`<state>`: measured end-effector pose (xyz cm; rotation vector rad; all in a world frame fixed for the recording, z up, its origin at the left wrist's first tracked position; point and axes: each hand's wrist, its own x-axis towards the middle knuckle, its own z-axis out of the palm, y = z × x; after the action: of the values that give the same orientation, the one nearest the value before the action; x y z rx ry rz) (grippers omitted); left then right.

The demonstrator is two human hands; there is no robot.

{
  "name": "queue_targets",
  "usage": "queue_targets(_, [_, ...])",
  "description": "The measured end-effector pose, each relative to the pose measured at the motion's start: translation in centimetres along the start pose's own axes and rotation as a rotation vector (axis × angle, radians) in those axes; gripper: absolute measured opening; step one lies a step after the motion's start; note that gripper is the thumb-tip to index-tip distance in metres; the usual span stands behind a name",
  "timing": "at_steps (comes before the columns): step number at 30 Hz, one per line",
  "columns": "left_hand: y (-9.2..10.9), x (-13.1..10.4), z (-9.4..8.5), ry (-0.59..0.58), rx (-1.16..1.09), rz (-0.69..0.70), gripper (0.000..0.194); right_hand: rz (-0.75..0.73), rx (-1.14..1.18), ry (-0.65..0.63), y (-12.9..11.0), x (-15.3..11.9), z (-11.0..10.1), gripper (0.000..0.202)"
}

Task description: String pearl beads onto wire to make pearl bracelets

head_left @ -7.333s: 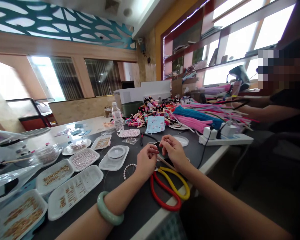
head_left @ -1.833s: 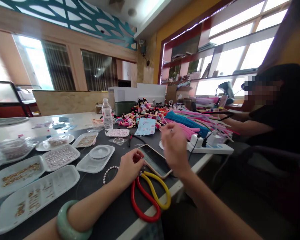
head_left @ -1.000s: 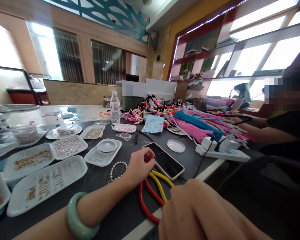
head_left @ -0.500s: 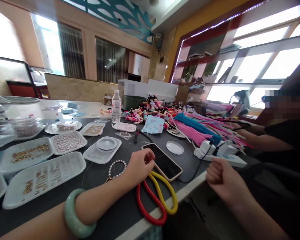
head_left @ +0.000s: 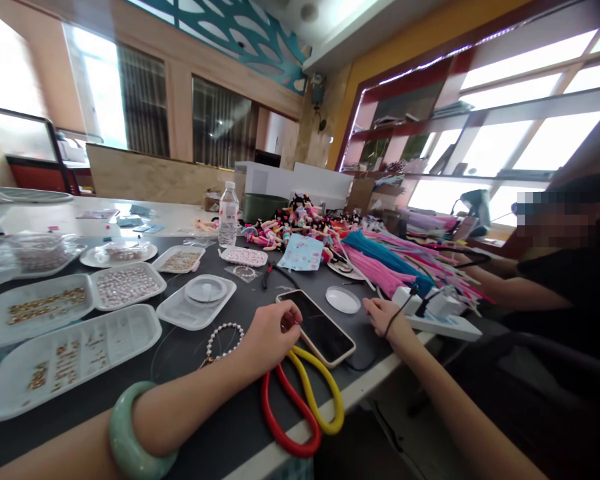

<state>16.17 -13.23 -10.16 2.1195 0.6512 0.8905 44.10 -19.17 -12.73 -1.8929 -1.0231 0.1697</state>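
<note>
My left hand (head_left: 273, 333), with a green bangle on the wrist, rests on the dark mat with its fingers curled together. Under and beside it are the red handle (head_left: 290, 420) and yellow handle (head_left: 325, 393) of a tool whose head is hidden. Against its fingertips lies a black-screened phone (head_left: 323, 327). A pearl bracelet (head_left: 225, 341) sits left of that hand. My right hand (head_left: 387, 319) is over the mat's right side, fingers bent together, close to a round white lid (head_left: 343, 300); what its fingertips hold, if anything, is too small to tell.
White trays of beads (head_left: 129, 287) and gold parts (head_left: 75, 360) fill the left. Behind are a water bottle (head_left: 229, 215), dark-handled pliers (head_left: 285, 276), dolls (head_left: 303, 213) and pink and blue stems (head_left: 380, 263). A power strip (head_left: 445, 325) and a seated person (head_left: 545, 287) are at the right.
My right hand has moved left and up from beyond the table edge to beside the round lid. My left hand stays in place by the phone. The view has shifted slightly.
</note>
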Motion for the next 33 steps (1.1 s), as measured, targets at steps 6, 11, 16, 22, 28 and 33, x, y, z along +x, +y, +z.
queue_targets(6, [0.2, -0.1, -0.1, -0.001, 0.006, 0.008, 0.006, -0.322, -0.271, -0.023, -1.0, 0.8, 1.2, 0.042])
queue_targets(11, [0.1, -0.1, -0.1, -0.006, 0.012, 0.014, 0.007, -0.511, -0.425, -0.126, -1.4, 1.0, 2.0, 0.028])
queue_targets(16, [0.0, -0.1, 0.0, -0.004, 0.01, 0.027, 0.007, -0.611, -0.444, -0.029, -1.3, 1.2, 1.9, 0.027])
queue_targets(22, [-0.1, -0.1, 0.0, -0.011, 0.005, 0.032, 0.008, -0.639, -0.402, 0.428, -2.3, 1.9, 1.5, 0.027])
queue_targets(28, [0.1, -0.1, 0.0, -0.01, 0.009, 0.029, 0.008, -0.611, -0.366, -0.25, -1.5, 3.3, 2.9, 0.014])
queue_targets(33, [0.3, -0.2, -0.1, -0.019, 0.008, 0.021, 0.007, -0.597, -0.348, -0.288, -0.9, 3.3, 3.1, 0.015])
